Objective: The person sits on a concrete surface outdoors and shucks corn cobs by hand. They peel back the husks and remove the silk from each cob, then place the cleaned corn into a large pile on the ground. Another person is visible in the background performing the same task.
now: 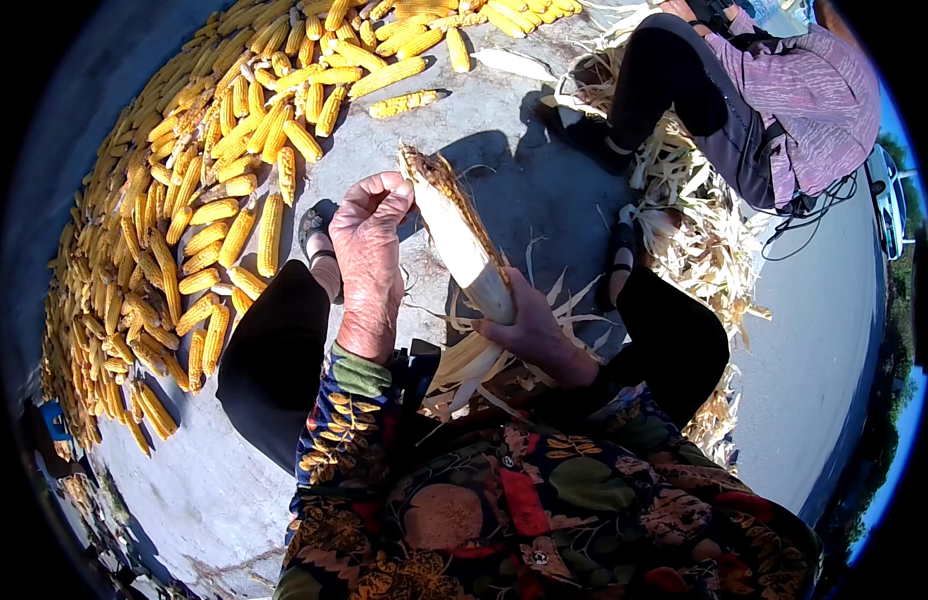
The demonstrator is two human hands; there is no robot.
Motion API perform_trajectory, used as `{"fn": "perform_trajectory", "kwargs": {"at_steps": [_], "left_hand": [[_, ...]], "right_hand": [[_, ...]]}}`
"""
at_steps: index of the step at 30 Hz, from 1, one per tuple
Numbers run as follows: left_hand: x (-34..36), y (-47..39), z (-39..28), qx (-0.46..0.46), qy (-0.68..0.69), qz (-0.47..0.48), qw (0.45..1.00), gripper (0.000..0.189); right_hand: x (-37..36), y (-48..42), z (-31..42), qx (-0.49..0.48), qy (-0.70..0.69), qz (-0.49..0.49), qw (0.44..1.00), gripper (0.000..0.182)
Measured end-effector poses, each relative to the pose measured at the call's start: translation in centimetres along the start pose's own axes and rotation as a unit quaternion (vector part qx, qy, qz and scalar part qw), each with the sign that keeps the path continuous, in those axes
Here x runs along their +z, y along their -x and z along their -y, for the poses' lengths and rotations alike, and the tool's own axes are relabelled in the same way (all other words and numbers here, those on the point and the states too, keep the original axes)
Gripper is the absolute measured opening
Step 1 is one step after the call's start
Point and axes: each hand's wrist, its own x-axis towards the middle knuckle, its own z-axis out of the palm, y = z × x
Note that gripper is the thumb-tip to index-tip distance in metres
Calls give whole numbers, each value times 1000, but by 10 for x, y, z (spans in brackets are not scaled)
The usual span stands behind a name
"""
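Note:
A partly husked ear of corn (pixel 456 232) slants in front of me, its dark ragged tip towards the top. Pale husk covers its near face, and a strip of brownish-yellow kernels shows along the right edge. My right hand (pixel 535 326) grips its lower end from the right. At the upper end, the thumb and fingers of my left hand (pixel 374 232) pinch the edge of the husk near the tip. Loose dry husks (pixel 464 367) lie beneath the ear, between my knees.
A large heap of bare yellow corn ears (pixel 209 202) spreads over the concrete ground (pixel 194 495) to the left and top. Another person (pixel 801 105) sits at upper right, a shoe near my right foot. Dry husks (pixel 704 225) are piled along the right; beyond stands a car (pixel 888 202).

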Motion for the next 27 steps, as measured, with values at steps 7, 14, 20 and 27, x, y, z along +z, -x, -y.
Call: {"fn": "perform_trajectory", "kwargs": {"at_steps": [7, 14, 20, 27], "left_hand": [[-5, -1, -1, -38, 34, -3, 999, 10], [-11, -4, -1, -45, 1, 3, 999, 6], [-11, -5, 6, -13, 32, 17, 999, 6], [-3, 2, 10, -10, 116, 65, 991, 3]], "right_hand": [[-2, 1, -6, -17, 71, -18, 997, 53], [-4, 3, -1, -8, 85, -17, 996, 53], [-3, 1, -2, 4, -3, 13, 1000, 56], [-11, -3, 4, 102, -240, 46, 964, 61]]}}
